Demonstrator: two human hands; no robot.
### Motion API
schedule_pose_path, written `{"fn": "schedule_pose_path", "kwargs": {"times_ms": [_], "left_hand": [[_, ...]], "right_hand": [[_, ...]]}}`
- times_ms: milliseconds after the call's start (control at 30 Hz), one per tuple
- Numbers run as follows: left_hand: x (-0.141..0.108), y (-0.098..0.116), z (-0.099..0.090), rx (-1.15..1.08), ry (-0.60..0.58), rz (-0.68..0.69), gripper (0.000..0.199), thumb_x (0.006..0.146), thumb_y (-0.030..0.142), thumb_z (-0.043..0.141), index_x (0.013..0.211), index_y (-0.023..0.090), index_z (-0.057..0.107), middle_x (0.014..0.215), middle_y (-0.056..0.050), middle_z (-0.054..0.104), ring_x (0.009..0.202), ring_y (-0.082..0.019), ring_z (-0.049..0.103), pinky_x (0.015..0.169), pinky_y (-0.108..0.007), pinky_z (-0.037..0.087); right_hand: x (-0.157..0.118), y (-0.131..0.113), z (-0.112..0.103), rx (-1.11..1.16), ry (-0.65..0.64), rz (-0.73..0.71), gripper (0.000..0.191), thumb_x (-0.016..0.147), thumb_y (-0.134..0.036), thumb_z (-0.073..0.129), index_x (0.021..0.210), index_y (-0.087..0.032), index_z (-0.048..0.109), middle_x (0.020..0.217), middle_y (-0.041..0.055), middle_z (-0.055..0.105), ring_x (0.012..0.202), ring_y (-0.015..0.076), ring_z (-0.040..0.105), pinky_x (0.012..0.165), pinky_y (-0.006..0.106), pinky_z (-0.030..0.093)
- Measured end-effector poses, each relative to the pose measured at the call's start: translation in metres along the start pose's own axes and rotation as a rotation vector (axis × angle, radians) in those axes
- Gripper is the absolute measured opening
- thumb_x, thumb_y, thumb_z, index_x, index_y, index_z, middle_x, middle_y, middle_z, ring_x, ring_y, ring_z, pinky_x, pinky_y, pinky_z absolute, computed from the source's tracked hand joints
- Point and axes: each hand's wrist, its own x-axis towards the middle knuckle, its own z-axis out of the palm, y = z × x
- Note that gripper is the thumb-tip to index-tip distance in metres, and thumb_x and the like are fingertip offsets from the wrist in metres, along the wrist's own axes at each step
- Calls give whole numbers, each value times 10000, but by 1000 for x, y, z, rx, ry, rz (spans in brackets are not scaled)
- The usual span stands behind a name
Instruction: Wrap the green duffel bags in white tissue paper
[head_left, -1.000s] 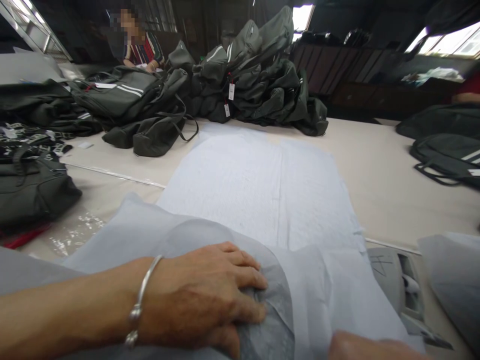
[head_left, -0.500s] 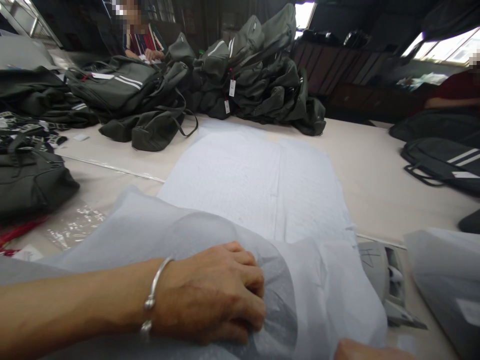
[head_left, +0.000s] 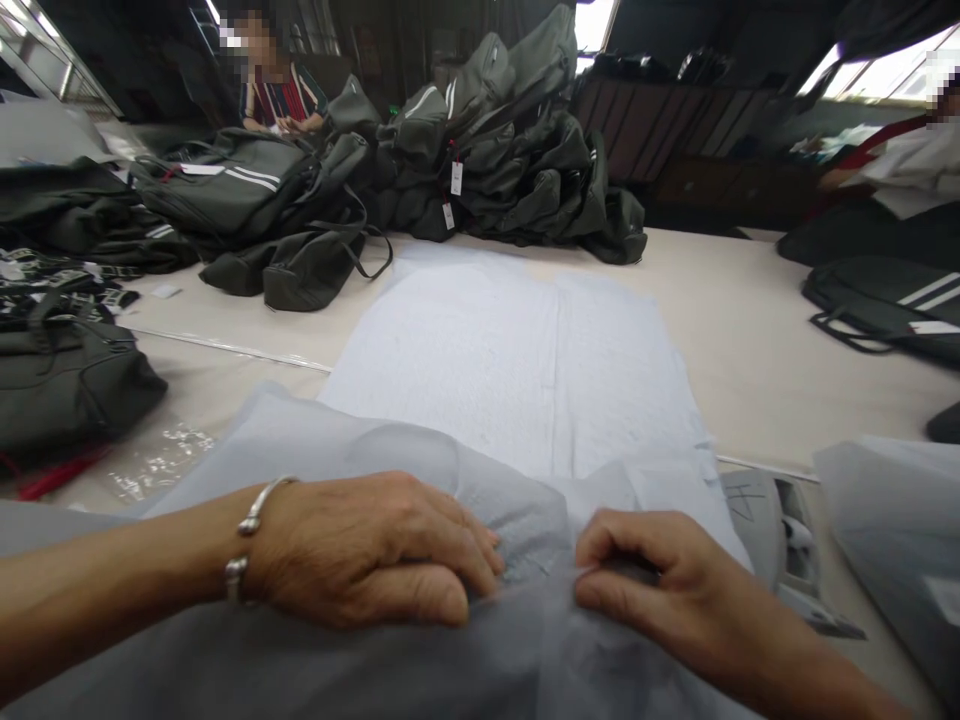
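The pale table (head_left: 757,360) carries everything, and the white sheets (head_left: 480,370) run away from the person along its middle. Past their far end stands a heap of dark bags (head_left: 510,180); more dark bags lie to their left, and a striped bag (head_left: 907,300) to their right. A co-worker (head_left: 281,100) is beyond the sheets to the left; another, partly in view, is beyond to the right. Over the sheets' near end lies the translucent paper (head_left: 300,450), with a darker, round-edged form showing through it. Its long axis seems to run left to right, across the sheets' own length; how far it reaches under the forearm cannot be told. A second paper-covered bundle (head_left: 885,530) sits right of the sheets. At their near end, the left hand (head_left: 375,545) rests flattened on the covered form, clasping nothing, while the right hand (head_left: 645,580) appears to pinch a fold of the translucent paper between thumb and curled fingers — the form lies to the left of that grip, with the left hand nearer and on top of it. Just right of the sheets — close by the right wrist — a grey tool (head_left: 750,525), perhaps a tape dispenser, limits room on that side.
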Motion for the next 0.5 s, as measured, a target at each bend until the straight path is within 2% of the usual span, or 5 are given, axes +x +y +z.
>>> {"fn": "schedule_pose_path", "kwargs": {"times_ms": [100, 167, 267, 367, 500], "left_hand": [[2, 3, -3, -9, 38, -79, 273, 949, 395, 554, 1099, 193, 659, 1227, -75, 646, 1120, -191, 607, 960, -257, 471], [6, 3, -2, 37, 51, -138, 347, 826, 501, 691, 991, 197, 669, 1194, -56, 650, 1011, -188, 642, 869, -238, 499], [15, 0, 0, 135, 61, -176, 304, 812, 457, 723, 942, 193, 649, 1073, -33, 664, 899, -166, 643, 782, -219, 496], [26, 0, 2, 286, 72, -171, 242, 918, 300, 621, 1145, 220, 595, 1106, -43, 631, 922, -166, 632, 818, -245, 491], [44, 2, 9, 575, 13, -126, 686, 827, 414, 714, 1411, 293, 374, 1317, -96, 538, 998, -266, 636, 789, -349, 535]], "right_hand": [[15, 11, -2, 76, -9, -1, 94, 790, -245, 648, 722, -182, 628, 651, -48, 589, 622, 85, 489, 571, 186, 376], [20, 16, -3, 112, -14, -2, 99, 784, -241, 653, 721, -173, 621, 642, -49, 572, 610, 80, 459, 561, 190, 357], [18, 17, -3, 127, -29, -17, 80, 776, -222, 654, 721, -172, 626, 647, -49, 581, 608, 80, 463, 561, 190, 358], [6, 10, -3, 48, -5, -57, 66, 777, -212, 664, 720, -190, 638, 666, -45, 608, 625, 86, 510, 577, 187, 382], [-22, 4, -1, -109, 15, -286, 152, 866, -310, 607, 748, -226, 649, 682, -18, 648, 628, 102, 581, 589, 186, 426]]}}
